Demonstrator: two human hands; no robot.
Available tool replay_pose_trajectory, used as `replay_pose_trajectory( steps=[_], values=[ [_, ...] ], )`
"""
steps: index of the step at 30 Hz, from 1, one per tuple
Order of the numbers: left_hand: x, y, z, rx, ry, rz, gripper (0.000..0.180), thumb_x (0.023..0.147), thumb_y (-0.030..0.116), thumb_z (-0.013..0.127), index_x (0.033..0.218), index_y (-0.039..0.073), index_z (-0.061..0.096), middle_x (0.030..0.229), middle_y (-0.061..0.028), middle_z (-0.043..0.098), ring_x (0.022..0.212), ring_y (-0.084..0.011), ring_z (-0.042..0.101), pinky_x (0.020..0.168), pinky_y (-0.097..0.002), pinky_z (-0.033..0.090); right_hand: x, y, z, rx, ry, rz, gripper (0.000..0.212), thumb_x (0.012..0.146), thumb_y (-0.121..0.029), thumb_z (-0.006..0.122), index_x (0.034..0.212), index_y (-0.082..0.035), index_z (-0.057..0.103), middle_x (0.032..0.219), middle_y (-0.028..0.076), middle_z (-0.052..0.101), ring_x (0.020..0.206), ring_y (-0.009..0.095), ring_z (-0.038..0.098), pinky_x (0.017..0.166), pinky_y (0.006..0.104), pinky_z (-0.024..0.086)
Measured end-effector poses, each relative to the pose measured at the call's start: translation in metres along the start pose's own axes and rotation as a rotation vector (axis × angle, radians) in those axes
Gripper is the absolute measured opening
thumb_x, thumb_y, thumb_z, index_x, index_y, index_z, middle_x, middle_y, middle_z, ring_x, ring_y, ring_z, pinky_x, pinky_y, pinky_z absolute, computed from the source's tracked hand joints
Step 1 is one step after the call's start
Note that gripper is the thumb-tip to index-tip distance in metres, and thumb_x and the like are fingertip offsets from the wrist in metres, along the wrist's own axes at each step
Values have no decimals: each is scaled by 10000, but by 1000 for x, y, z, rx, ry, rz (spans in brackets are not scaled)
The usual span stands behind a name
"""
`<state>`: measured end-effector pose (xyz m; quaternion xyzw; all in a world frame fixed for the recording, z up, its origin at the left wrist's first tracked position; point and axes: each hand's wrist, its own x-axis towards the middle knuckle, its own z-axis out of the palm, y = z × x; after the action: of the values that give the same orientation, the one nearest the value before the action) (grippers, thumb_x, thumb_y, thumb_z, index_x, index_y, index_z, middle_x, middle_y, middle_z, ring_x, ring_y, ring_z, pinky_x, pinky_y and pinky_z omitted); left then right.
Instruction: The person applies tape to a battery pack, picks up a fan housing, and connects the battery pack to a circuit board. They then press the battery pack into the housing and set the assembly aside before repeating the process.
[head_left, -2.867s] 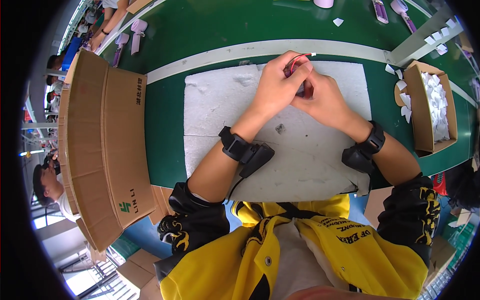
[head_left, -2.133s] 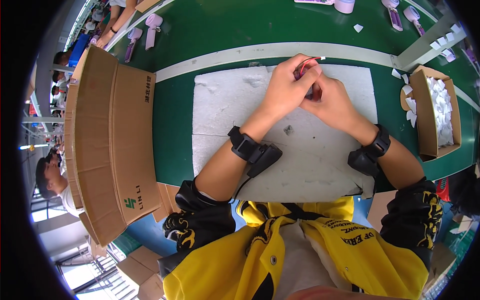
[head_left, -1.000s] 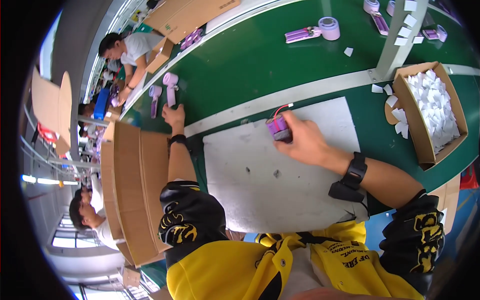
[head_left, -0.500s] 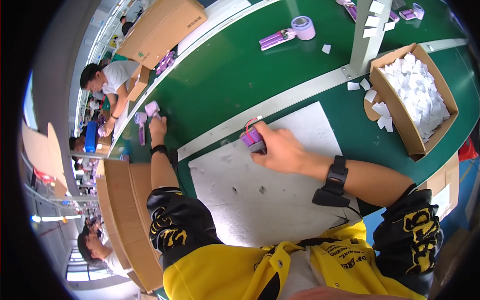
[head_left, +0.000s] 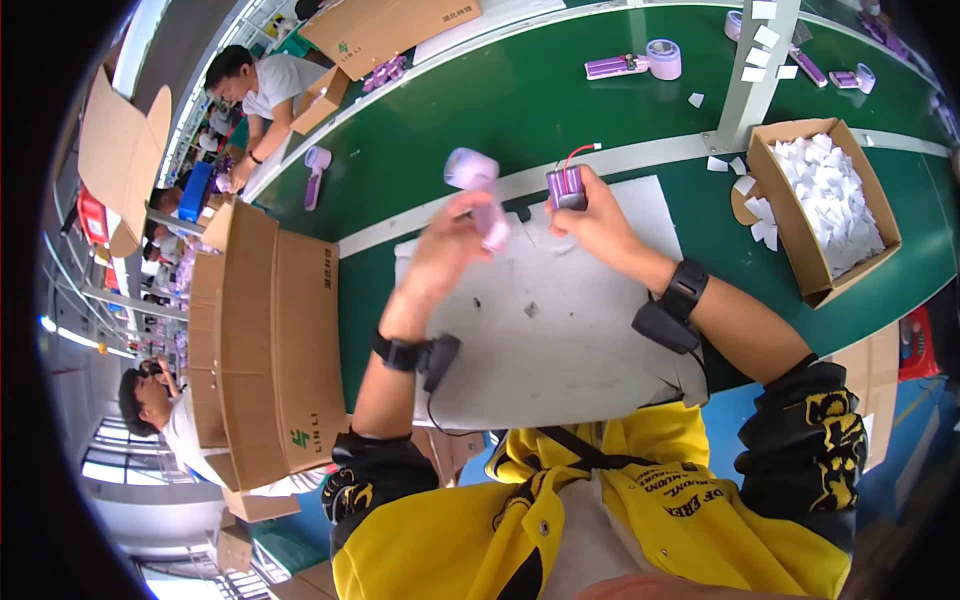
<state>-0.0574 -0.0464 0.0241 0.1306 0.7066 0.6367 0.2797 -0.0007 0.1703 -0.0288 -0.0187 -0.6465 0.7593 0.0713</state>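
Observation:
My left hand [head_left: 437,252] is closed around the handle of a lilac plastic housing with a round, ring-like head [head_left: 472,170]. Motion smears both the housing and the fingers a little. To its right, my right hand [head_left: 607,228] grips a purple battery pack [head_left: 565,187] between thumb and fingers. A red lead with a white plug rises from the pack. Both hands are over the upper part of a worn white mat [head_left: 545,350], with the two held things apart from each other. Black bands with small boxes are on both my wrists.
A cardboard tray of white paper pieces [head_left: 830,190] stands at right, beside a white post [head_left: 750,90]. Similar lilac housings lie on the green bench, one at far left [head_left: 316,178], one at far centre [head_left: 640,64]. Large cardboard boxes [head_left: 270,350] stand left. Co-workers sit beyond.
My left hand has picked up a lilac housing from the far left and brought it right, over the mat. My right hand still holds the battery pack, now slightly further up. The view has shifted.

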Motion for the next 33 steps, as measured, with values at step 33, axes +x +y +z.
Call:
replay_pose_trajectory(
  steps=[33],
  values=[
    [-22, -22, 67, 384, -226, 513, 197, 758, 30, 732, 924, 43, 627, 842, -114, 658, 772, -290, 639, 681, -350, 508, -75, -35, -28, -737, -232, -552, 357, 672, 51, 777, 935, -32, 551, 900, 108, 639, 785, 206, 628, 696, 295, 508]
  ],
)
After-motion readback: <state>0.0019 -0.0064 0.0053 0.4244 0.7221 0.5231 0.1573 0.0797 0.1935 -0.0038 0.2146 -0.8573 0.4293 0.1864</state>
